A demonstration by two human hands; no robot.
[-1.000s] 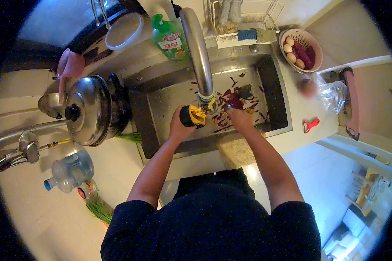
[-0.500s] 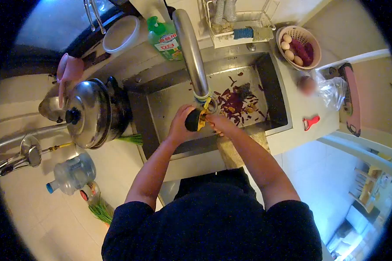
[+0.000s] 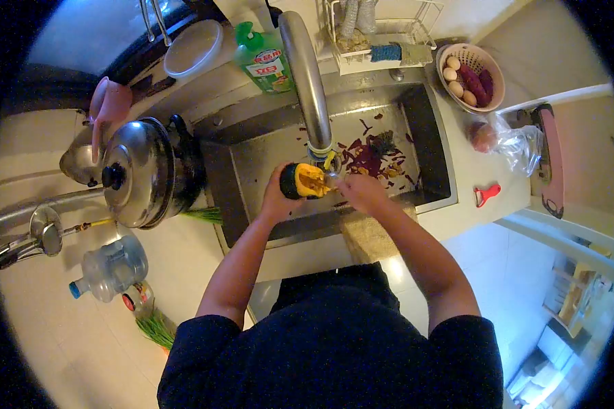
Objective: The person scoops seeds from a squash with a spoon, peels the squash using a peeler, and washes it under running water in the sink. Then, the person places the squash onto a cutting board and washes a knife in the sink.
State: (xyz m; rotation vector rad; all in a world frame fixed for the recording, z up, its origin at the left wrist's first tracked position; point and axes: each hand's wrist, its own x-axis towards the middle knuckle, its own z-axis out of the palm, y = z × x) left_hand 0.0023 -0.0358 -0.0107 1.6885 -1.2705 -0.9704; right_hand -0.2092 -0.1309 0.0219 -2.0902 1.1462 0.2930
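Over the sink, my left hand is wrapped round a dark-skinned pumpkin piece, its orange hollow facing right. My right hand is closed on a small metal utensil, probably a spoon, whose tip is at the pumpkin's opening. Most of the utensil is hidden by the fingers. The curved faucet reaches down just above the pumpkin. Purple-red peelings lie scattered on the sink floor beyond my right hand.
Left of the sink stand a lidded steel pot and a plastic water jug. A red peeler, a plastic bag and a basket with eggs are on the right. A green bottle stands behind. A tan cloth hangs over the front edge.
My right hand first came from the peelings to the pumpkin, then drew slightly back to the right with the utensil. The pumpkin has turned so its orange inside shows more.
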